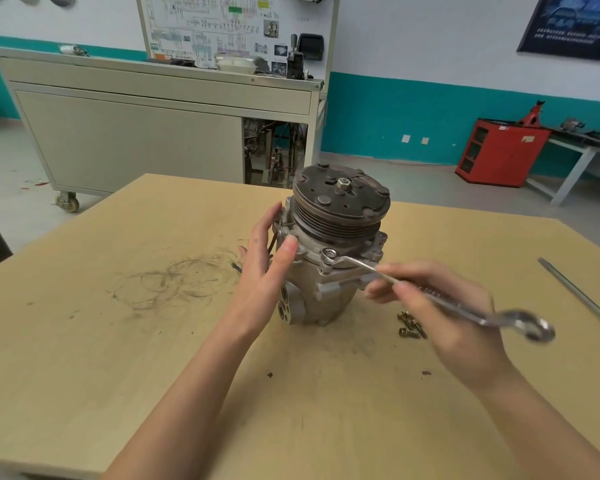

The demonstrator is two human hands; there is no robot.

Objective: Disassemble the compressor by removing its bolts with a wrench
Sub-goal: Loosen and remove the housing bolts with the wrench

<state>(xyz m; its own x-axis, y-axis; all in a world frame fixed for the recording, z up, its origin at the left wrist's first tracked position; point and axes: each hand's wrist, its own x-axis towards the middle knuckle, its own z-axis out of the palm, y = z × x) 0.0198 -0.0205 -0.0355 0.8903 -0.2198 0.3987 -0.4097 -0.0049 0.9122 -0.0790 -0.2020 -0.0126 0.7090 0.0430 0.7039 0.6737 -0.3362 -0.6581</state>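
While your left hand (267,268) is bracing the compressor (312,292), which is standing pulley-up near the middle of the table (118,341), you are working on a bolt (328,253) in the front flange. Your left fingers are lying nearly straight against the housing's side, with the thumb pressing on the flange, and they are gripping nothing. Your right hand (454,327) is holding the wrench (368,267) along its shank with the fingers curled loosely round it. The ring end is sitting over the bolt head and the open end is sticking out past your palm. Several loose bolts (411,327) are lying on the table near the compressor's base, so I am judging that you are partway through the unbolting. The next move, as I am reading it, is swinging the handle to back this bolt out. That is calling for the ring to be square on the head and for the left hand to be resisting the turn, so the body is not spinning or tipping. Whether the ring is fully seated I cannot tell.
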